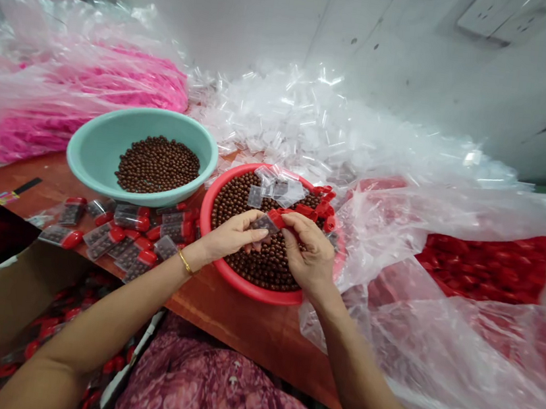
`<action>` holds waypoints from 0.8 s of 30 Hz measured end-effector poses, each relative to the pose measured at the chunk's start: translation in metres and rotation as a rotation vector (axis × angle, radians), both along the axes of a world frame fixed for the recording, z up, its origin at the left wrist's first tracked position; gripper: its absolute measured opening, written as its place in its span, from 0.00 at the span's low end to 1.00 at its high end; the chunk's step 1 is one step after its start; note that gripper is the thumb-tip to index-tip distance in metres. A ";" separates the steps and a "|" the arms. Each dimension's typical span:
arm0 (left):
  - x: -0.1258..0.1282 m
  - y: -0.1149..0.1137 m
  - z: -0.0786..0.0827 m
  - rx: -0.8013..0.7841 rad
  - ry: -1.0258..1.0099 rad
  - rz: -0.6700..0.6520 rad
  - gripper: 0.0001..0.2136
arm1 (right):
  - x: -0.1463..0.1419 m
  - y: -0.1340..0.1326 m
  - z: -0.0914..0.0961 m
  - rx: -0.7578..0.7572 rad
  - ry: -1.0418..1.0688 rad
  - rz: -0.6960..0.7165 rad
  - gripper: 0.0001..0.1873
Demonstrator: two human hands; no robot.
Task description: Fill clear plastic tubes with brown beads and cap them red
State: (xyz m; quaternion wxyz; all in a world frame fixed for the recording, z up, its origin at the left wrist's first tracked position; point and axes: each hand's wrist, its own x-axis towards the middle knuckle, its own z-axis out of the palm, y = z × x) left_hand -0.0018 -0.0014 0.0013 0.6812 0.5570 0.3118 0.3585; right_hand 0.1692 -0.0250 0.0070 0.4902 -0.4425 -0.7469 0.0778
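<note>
Left hand [232,236] and right hand [309,255] are both nearly closed, fingertips pinching a small clear packet [265,223] with a red cap. It sits over brown beads [265,266] in a red plastic basin [206,216], apparently placed underneath to catch spills. Filled packets [132,217] lie within reach on the tabletop [248,327].

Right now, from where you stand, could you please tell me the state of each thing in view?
Left hand: closed on the small clear packet
Right hand: closed on the packet's red end
Red basin: filled with brown beads
Teal basin: holding a heap of beads
Red-capped packets: filled, lying loose on the bench
</note>
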 end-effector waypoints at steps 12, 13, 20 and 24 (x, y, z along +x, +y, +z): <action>0.004 -0.001 -0.005 0.267 0.225 0.136 0.10 | -0.004 -0.010 -0.009 0.023 -0.135 0.038 0.18; 0.004 0.000 -0.006 0.276 0.240 0.135 0.10 | -0.005 -0.012 -0.011 0.038 -0.137 0.043 0.19; 0.005 -0.002 -0.004 0.399 0.444 0.152 0.08 | -0.002 -0.015 -0.014 -0.039 -0.067 0.111 0.19; 0.010 -0.007 0.006 0.543 0.715 0.054 0.06 | -0.005 0.001 -0.007 -0.186 0.174 0.079 0.14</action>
